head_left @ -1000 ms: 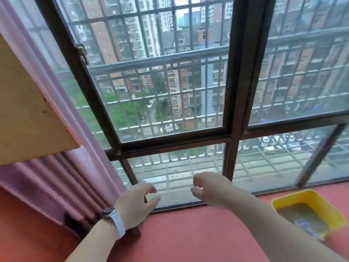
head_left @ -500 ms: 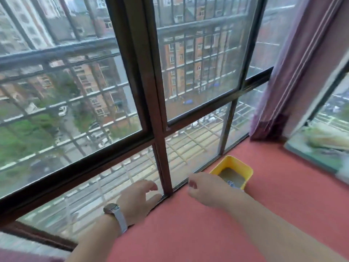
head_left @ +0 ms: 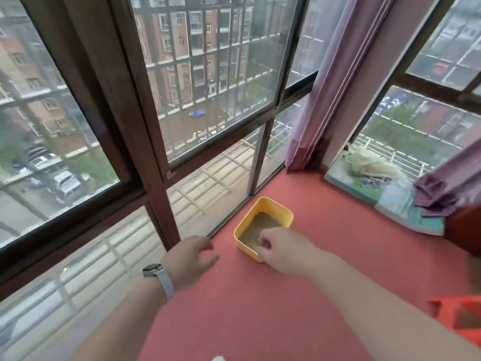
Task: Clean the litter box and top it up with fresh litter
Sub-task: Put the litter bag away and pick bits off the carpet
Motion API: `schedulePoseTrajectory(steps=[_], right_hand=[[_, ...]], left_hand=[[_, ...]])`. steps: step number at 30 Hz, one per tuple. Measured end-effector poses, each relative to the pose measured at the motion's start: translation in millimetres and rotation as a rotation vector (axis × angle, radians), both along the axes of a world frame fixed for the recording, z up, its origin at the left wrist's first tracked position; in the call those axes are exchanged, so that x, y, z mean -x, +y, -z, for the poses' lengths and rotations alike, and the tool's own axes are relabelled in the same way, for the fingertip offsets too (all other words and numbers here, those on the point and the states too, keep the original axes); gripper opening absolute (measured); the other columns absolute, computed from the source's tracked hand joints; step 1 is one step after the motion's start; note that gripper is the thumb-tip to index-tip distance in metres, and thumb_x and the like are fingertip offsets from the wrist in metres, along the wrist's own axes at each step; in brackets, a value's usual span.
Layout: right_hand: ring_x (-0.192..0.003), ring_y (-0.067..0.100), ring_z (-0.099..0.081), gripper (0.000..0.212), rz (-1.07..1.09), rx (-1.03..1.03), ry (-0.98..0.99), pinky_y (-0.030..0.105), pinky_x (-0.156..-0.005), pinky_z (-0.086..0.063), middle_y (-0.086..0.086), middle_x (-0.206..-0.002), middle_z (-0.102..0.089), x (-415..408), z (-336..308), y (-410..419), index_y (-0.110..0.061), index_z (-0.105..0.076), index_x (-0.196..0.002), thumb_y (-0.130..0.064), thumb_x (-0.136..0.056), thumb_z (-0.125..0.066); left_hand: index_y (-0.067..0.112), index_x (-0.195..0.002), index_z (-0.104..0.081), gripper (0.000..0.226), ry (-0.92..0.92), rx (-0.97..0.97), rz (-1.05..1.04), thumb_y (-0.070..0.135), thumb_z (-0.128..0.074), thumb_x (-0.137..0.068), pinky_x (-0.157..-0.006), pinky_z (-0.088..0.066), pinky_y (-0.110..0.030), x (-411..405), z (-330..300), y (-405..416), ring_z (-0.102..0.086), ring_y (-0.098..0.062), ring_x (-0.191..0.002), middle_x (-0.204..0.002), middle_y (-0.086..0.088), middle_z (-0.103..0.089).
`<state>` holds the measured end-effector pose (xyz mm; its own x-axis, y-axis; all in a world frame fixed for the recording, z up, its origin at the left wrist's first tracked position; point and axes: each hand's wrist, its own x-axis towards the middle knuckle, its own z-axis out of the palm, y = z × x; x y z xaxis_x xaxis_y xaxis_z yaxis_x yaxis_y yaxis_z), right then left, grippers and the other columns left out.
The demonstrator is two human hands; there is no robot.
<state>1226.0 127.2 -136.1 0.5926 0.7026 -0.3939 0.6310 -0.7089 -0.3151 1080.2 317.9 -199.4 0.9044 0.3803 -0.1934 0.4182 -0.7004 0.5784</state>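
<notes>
A small yellow litter box [head_left: 276, 207] with grey-brown litter [head_left: 260, 225] sits on the red carpet against the window's bottom rail. My right hand [head_left: 283, 248] hangs over its near corner with the fingers curled down towards the litter. Whatever lies under those fingers is hidden, and no scoop shows. My left hand [head_left: 190, 256], with a watch on the wrist, hovers over the carpet left of the box. Its fingers are relaxed and hold nothing.
A tall brown-framed window [head_left: 145, 142] runs along the left. A purple curtain [head_left: 320, 108] hangs in the far corner. At the right are a padded mat with cloths [head_left: 377, 183], a dark red-brown piece of furniture [head_left: 463, 230] and an orange object [head_left: 458, 316].
The view has swung right, bringing the litter box from the edge to the centre. My right hand has moved onto the box's near corner, covering the spot where a scoop lay. My left hand followed.
</notes>
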Motion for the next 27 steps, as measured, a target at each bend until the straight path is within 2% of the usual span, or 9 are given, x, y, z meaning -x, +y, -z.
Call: schedulePoseTrajectory(steps=[3,6,10,13,16,19,22,24,27], right_hand=[[-0.077,0.019,-0.053,0.017,0.054,0.011,0.017,0.032,-0.066,-0.043,-0.007,-0.085,-0.057,-15.3,10.4,-3.4,-0.027,-0.054,-0.082,-0.041,-0.089,-0.048],[-0.079,0.019,-0.056,0.016,0.067,0.043,0.049,0.033,-0.067,-0.046,-0.006,-0.09,-0.059,-28.8,24.0,-8.6,-0.03,-0.051,-0.08,-0.043,-0.089,-0.047],[-0.081,0.02,-0.054,0.017,0.057,0.068,0.086,0.033,-0.07,-0.044,-0.006,-0.091,-0.057,-52.2,42.3,-15.2,-0.028,-0.052,-0.081,-0.042,-0.09,-0.048],[-0.084,0.02,-0.056,0.017,0.049,0.066,0.117,0.033,-0.071,-0.046,-0.006,-0.093,-0.06,-75.3,59.5,-16.4,-0.028,-0.054,-0.084,-0.042,-0.089,-0.048],[-0.085,0.02,-0.057,0.019,0.01,0.056,0.151,0.032,-0.069,-0.046,-0.006,-0.091,-0.06,-96.0,78.5,-12.6,-0.024,-0.057,-0.087,-0.041,-0.089,-0.048],[-0.089,0.023,-0.058,0.023,-0.039,0.045,0.184,0.037,-0.076,-0.052,-0.003,-0.094,-0.062,-118.2,102.6,-4.6,-0.021,-0.059,-0.09,-0.041,-0.088,-0.049],[-0.092,0.024,-0.058,0.021,-0.077,0.028,0.225,0.04,-0.08,-0.052,-0.002,-0.096,-0.062,-139.1,134.4,0.9,-0.022,-0.059,-0.09,-0.041,-0.087,-0.049],[-0.093,0.023,-0.058,0.022,-0.11,0.046,0.24,0.038,-0.081,-0.051,-0.002,-0.1,-0.06,-151.2,160.2,2.4,-0.022,-0.059,-0.094,-0.04,-0.088,-0.048],[-0.092,0.023,-0.058,0.022,-0.147,0.076,0.265,0.037,-0.079,-0.05,-0.003,-0.101,-0.059,-165.1,203.1,5.3,-0.023,-0.056,-0.096,-0.04,-0.09,-0.045]], left_hand=[[0.025,-0.108,-0.064,0.028,0.039,-0.007,0.011,0.046,-0.06,-0.09,-0.08,-0.04,-0.022,-15.1,13.2,8.0,-0.052,-0.006,-0.092,-0.098,0.013,-0.056],[0.028,-0.1,-0.061,0.024,0.054,0.035,-0.026,0.048,-0.06,-0.087,-0.077,-0.038,-0.024,-28.6,25.7,10.8,-0.057,-0.011,-0.094,-0.095,0.012,-0.057],[0.022,-0.102,-0.067,0.024,0.076,0.077,-0.093,0.04,-0.064,-0.088,-0.077,-0.039,-0.026,-48.6,44.9,5.2,-0.057,-0.014,-0.092,-0.094,0.008,-0.057],[0.025,-0.103,-0.067,0.021,0.102,0.072,-0.151,0.039,-0.063,-0.089,-0.079,-0.043,-0.028,-60.9,57.4,-2.0,-0.057,-0.015,-0.094,-0.095,0.009,-0.057],[0.023,-0.101,-0.067,0.018,0.108,0.105,-0.226,0.037,-0.064,-0.089,-0.076,-0.039,-0.027,-74.3,68.7,-10.8,-0.058,-0.016,-0.095,-0.095,0.008,-0.059],[0.018,-0.101,-0.068,0.016,0.076,0.161,-0.36,0.03,-0.065,-0.09,-0.074,-0.035,-0.026,-93.5,80.8,-23.1,-0.057,-0.016,-0.091,-0.095,0.005,-0.061],[0.022,-0.094,-0.067,0.008,0.059,0.313,-0.592,0.028,-0.065,-0.09,-0.071,-0.045,-0.03,-117.1,99.1,-35.4,-0.058,-0.015,-0.079,-0.091,0.006,-0.066],[0.026,-0.089,-0.066,0.002,0.035,0.396,-0.676,0.026,-0.064,-0.091,-0.068,-0.045,-0.026,-130.6,117.4,-43.3,-0.059,-0.013,-0.078,-0.088,0.009,-0.066],[0.03,-0.089,-0.063,0.006,0.058,0.401,-0.619,0.024,-0.064,-0.09,-0.069,-0.039,-0.014,-144.2,153.8,-51.8,-0.058,0.001,-0.084,-0.089,0.014,-0.066]])
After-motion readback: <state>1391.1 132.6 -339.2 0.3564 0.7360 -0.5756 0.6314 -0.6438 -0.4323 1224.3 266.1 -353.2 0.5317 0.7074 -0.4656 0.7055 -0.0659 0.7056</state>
